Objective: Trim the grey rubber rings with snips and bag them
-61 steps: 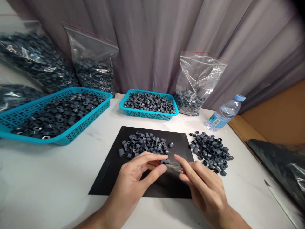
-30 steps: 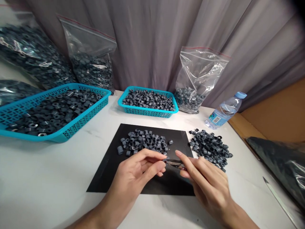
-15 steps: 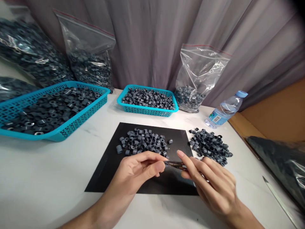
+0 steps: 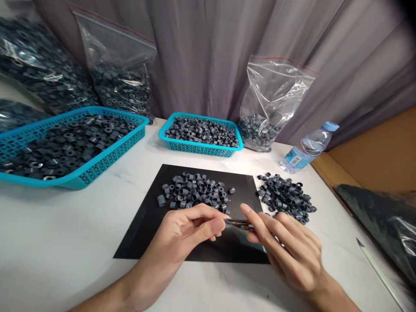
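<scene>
A person's left hand [image 4: 182,236] pinches a small grey piece [image 4: 227,223], mostly hidden, over the black mat [image 4: 141,232], nearer its right edge; the piece sits right at the thumb and forefinger tips. The right hand [image 4: 289,251] is closed round a slim metal tool [image 4: 242,224], its tip at that pinch. Grey parts [image 4: 198,190] are heaped toward the mat's far edge, a second heap [image 4: 286,197] beyond its right edge on the worktop [image 4: 81,229]
</scene>
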Tool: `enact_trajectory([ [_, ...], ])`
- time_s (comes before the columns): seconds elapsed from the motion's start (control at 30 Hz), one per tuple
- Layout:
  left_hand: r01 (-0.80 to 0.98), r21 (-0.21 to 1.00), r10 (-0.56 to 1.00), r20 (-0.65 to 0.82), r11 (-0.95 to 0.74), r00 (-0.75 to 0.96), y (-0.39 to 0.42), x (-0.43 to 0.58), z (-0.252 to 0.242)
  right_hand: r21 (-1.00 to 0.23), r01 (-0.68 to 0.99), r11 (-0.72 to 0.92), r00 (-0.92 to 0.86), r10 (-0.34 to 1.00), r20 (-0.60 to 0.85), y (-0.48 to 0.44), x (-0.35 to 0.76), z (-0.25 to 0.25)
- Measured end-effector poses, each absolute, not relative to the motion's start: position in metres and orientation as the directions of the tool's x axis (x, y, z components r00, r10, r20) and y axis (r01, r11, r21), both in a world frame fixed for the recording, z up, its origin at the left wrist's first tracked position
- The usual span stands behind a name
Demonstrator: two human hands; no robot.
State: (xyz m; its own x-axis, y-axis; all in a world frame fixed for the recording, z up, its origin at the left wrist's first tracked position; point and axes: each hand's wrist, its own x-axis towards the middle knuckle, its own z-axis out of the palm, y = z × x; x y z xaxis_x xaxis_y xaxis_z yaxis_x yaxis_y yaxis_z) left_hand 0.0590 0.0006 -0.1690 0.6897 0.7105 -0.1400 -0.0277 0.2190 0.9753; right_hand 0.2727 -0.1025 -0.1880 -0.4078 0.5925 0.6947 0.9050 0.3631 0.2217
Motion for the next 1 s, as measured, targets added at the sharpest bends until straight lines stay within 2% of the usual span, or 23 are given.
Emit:
enact_trajectory([
  [0.67,-0.041,0.96,0.662,-0.159,0.276,0.732,-0.0016,0.0569,-0.1731,0.232,0.883,0.408,-0.442,0.558,0.702,-0.1022,0.2775,-0.1882],
  [0.8,-0.051,0.961,0.67,-0.15,0.272,0.727,-0.0013,0.0583,-0.1733,0.178,0.88,0.44,-0.426,0.569,0.703,-0.1022,0.2792,-0.1894],
  [1.0,-0.053,0.97,0.712,-0.136,0.236,0.689,-0.0013,0.0591,-0.1698,0.036,0.877,0.478,-0.356,0.6,0.716,-0.101,0.2756,-0.1844],
])
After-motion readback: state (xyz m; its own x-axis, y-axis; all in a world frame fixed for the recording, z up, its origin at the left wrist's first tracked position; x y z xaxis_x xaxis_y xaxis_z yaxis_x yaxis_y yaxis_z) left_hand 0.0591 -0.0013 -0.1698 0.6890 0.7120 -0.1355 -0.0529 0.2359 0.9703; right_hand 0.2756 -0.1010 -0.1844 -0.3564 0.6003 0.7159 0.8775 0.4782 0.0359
